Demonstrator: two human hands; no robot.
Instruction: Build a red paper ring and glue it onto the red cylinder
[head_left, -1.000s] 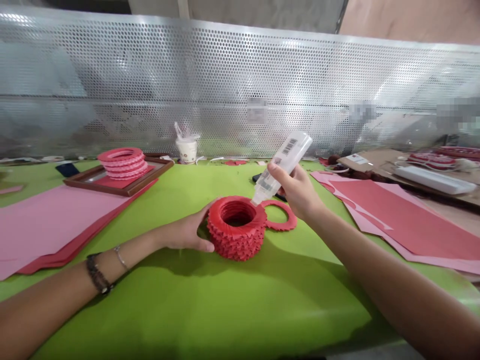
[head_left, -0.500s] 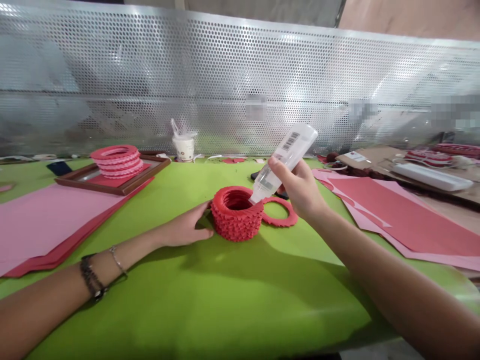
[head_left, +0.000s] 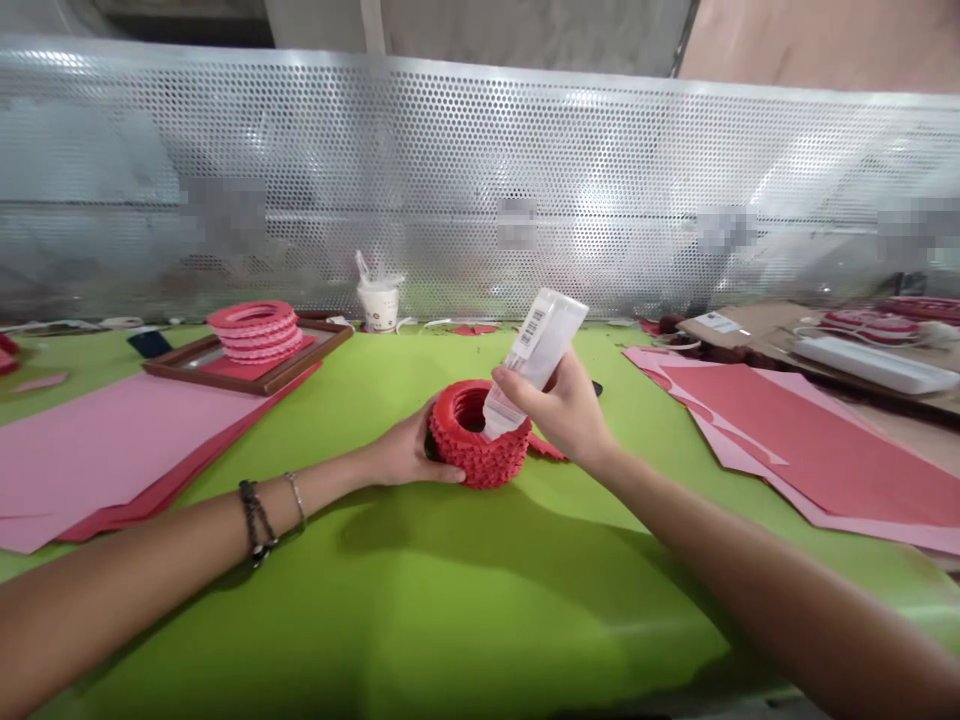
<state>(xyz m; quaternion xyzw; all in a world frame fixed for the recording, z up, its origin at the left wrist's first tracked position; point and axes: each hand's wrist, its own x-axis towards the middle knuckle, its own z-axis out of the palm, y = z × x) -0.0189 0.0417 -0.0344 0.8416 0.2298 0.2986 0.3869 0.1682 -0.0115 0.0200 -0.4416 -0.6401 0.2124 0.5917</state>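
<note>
A thick stack of red paper rings with jagged edges (head_left: 487, 465) stands on the green table (head_left: 450, 600). Wrapped round its left side is my left hand (head_left: 412, 447), thumb against the front. My right hand (head_left: 566, 410) grips a clear glue bottle (head_left: 541, 335), tilted with its nozzle end down at the right part of the stack's top. Part of a loose red ring (head_left: 547, 450) shows on the table beneath my right hand; the rest of it is hidden.
At the left, a brown frame (head_left: 187, 380) holds stacked pink and red rings (head_left: 259, 335), beside pink sheets (head_left: 97, 440). Red and pink sheets (head_left: 810, 430) lie at the right. A cup (head_left: 380, 305) stands at the back, before a perforated metal screen (head_left: 450, 180).
My left hand has closed round the stack's left side. The glue bottle has moved left and down over the ring top with my right hand. The view has shifted slightly.
</note>
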